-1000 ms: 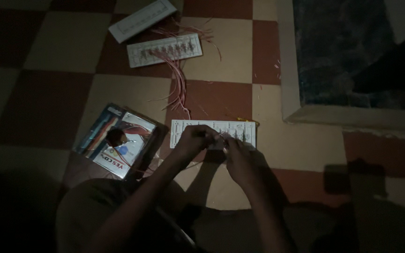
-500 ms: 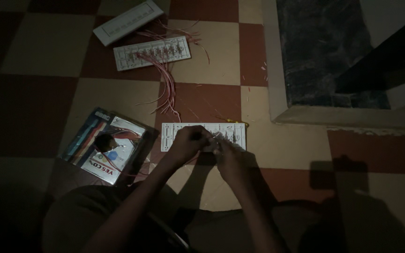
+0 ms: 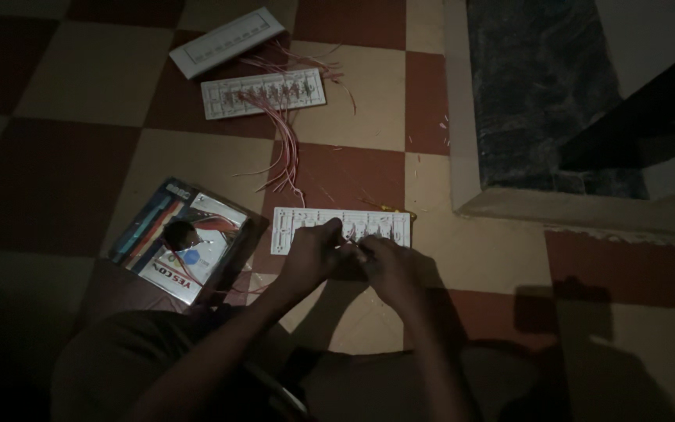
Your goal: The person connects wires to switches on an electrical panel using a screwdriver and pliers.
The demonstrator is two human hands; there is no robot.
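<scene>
Brown and cream tiles cover the checkered floor [image 3: 64, 86], with a dark stone step [image 3: 541, 94] at the top right. Near the person's knee lies a colourful wire pack [image 3: 177, 250]. Farther up sit a white cover plate [image 3: 226, 41] and a white switch board [image 3: 263, 93] with thin red wires [image 3: 287, 148] spilling toward the nearer white switch plate [image 3: 341, 229]. The left hand [image 3: 314, 254] and right hand [image 3: 388, 266] meet on that plate's lower edge, fingers curled close together. It is too dark to tell what they pinch.
</scene>
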